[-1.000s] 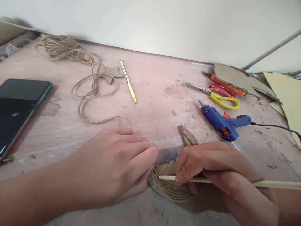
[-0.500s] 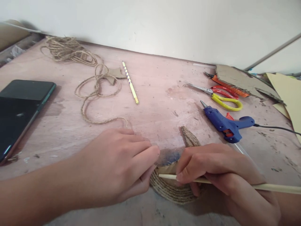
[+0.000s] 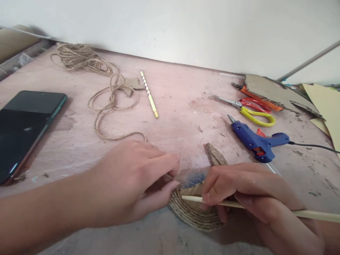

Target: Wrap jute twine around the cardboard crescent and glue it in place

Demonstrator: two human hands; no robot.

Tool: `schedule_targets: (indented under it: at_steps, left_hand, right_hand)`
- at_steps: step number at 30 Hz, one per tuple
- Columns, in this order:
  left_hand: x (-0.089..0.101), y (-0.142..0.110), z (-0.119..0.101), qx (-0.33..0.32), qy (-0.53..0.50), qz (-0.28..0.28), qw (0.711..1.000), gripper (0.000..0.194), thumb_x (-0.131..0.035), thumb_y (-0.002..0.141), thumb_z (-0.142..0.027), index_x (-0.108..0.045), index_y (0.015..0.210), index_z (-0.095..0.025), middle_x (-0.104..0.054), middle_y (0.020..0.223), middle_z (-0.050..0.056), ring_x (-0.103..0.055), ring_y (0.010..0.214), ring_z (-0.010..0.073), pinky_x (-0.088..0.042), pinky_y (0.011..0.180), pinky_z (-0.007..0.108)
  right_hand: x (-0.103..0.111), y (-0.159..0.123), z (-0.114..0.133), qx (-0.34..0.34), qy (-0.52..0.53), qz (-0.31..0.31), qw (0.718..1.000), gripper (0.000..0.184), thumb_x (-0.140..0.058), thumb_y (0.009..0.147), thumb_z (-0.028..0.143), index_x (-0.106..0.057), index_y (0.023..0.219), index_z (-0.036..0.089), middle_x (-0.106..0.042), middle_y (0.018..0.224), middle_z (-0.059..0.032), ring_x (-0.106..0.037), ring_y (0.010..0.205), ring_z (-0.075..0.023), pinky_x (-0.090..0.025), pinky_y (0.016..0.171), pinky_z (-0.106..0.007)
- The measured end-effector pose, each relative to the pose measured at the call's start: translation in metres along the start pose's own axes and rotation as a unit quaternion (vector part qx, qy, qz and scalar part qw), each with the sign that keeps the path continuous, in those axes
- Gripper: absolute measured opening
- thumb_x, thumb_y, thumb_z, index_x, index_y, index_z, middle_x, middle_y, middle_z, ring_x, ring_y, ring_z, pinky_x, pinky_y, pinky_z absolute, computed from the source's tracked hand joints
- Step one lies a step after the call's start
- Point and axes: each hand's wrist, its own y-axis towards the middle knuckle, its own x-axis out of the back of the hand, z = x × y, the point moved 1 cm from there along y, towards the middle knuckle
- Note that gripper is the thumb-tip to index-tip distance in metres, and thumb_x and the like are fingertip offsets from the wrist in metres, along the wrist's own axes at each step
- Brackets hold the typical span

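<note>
A curved cardboard piece (image 3: 193, 197), partly covered by rows of glued jute twine (image 3: 193, 216), lies at the lower middle. My right hand (image 3: 239, 189) is closed round a pale wooden stick (image 3: 313, 215), its tip resting by the inner twine row. Some of those fingers also touch the cardboard piece and cover its right part. At the piece's left end is my left hand (image 3: 138, 180), fingers curled, thumb a little apart from the forefinger. The loose jute twine (image 3: 120, 137) runs under this hand, and a short bit shows between thumb and forefinger.
At the back left lies a twine bundle (image 3: 82, 58), with a cardboard scrap (image 3: 132, 85) and a pencil (image 3: 149, 95) nearby. A phone (image 3: 29, 131) is at left. On the right are scissors (image 3: 247, 109), a blue glue gun (image 3: 255, 140) with its cord, and torn cardboard (image 3: 276, 94).
My left thumb has moved down from the forefinger, so a gap with a bit of twine now shows. The right hand and stick stay nearly in place; the view has shifted slightly.
</note>
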Motion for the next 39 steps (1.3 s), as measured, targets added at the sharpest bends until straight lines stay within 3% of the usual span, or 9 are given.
schedule_targets:
  at_steps: [6, 10, 22, 25, 32, 39]
  left_hand:
    - [0.0053, 0.0065, -0.0002, 0.016, -0.049, 0.007, 0.999, 0.016, -0.064, 0.109, -0.014, -0.06, 0.095, -0.023, -0.062, 0.071, -0.01, -0.056, 0.061, 0.0094, -0.039, 0.063, 0.026]
    - [0.0057, 0.0059, -0.001, 0.012, -0.043, 0.005, 0.999, 0.017, -0.064, 0.108, -0.015, -0.06, 0.094, -0.023, -0.062, 0.072, -0.009, -0.056, 0.062, 0.0102, -0.038, 0.062, 0.027]
    - [0.0059, 0.0044, -0.0017, 0.008, -0.027, 0.014, 1.0, 0.018, -0.063, 0.109, -0.016, -0.06, 0.093, -0.023, -0.062, 0.072, -0.008, -0.056, 0.062, 0.0111, -0.038, 0.062, 0.029]
    - [0.0061, 0.0048, -0.0017, 0.008, -0.024, 0.014, 1.0, 0.019, -0.064, 0.109, -0.017, -0.059, 0.091, -0.023, -0.061, 0.071, -0.008, -0.055, 0.061, 0.0112, -0.037, 0.061, 0.029]
    - [0.0063, 0.0038, -0.0014, 0.007, -0.025, 0.017, 1.0, 0.017, -0.062, 0.109, -0.015, -0.059, 0.094, -0.023, -0.061, 0.073, -0.009, -0.055, 0.063, 0.0102, -0.037, 0.063, 0.028]
    - [0.0049, 0.0035, -0.0004, 0.002, -0.024, 0.016, 1.0, 0.018, -0.061, 0.11, -0.017, -0.059, 0.093, -0.023, -0.06, 0.073, -0.009, -0.055, 0.062, 0.0111, -0.036, 0.062, 0.03]
  right_hand:
    - [-0.0023, 0.0008, 0.0, 0.007, 0.003, -0.003, 1.0, 0.035, -0.048, 0.109, 0.017, -0.082, 0.102, 0.018, -0.073, 0.076, -0.0058, -0.067, 0.066, -0.0156, -0.051, 0.063, -0.027]
    - [-0.0028, 0.0011, -0.0035, 0.013, 0.008, 0.009, 1.0, 0.035, -0.05, 0.109, 0.015, -0.084, 0.105, 0.017, -0.076, 0.085, -0.0073, -0.066, 0.067, -0.015, -0.051, 0.062, -0.028]
    - [-0.0045, -0.0006, -0.0023, 0.01, 0.009, -0.017, 1.0, 0.033, -0.051, 0.11, 0.014, -0.083, 0.103, 0.021, -0.078, 0.086, -0.0073, -0.066, 0.062, -0.0155, -0.056, 0.061, -0.028]
    - [-0.0041, -0.0009, -0.0021, 0.019, 0.003, -0.01, 1.0, 0.037, -0.048, 0.111, 0.017, -0.085, 0.108, 0.02, -0.077, 0.086, -0.0088, -0.065, 0.062, -0.0165, -0.054, 0.058, -0.029]
    - [-0.0062, 0.0028, -0.0019, 0.017, 0.011, -0.026, 0.999, 0.031, -0.052, 0.106, 0.009, -0.08, 0.102, 0.021, -0.074, 0.079, -0.0026, -0.065, 0.063, -0.0126, -0.051, 0.061, -0.024]
    - [-0.0072, 0.0044, -0.0019, 0.04, 0.012, -0.02, 0.999, 0.037, -0.046, 0.106, 0.011, -0.082, 0.106, 0.021, -0.076, 0.086, -0.006, -0.062, 0.062, -0.0129, -0.051, 0.058, -0.026]
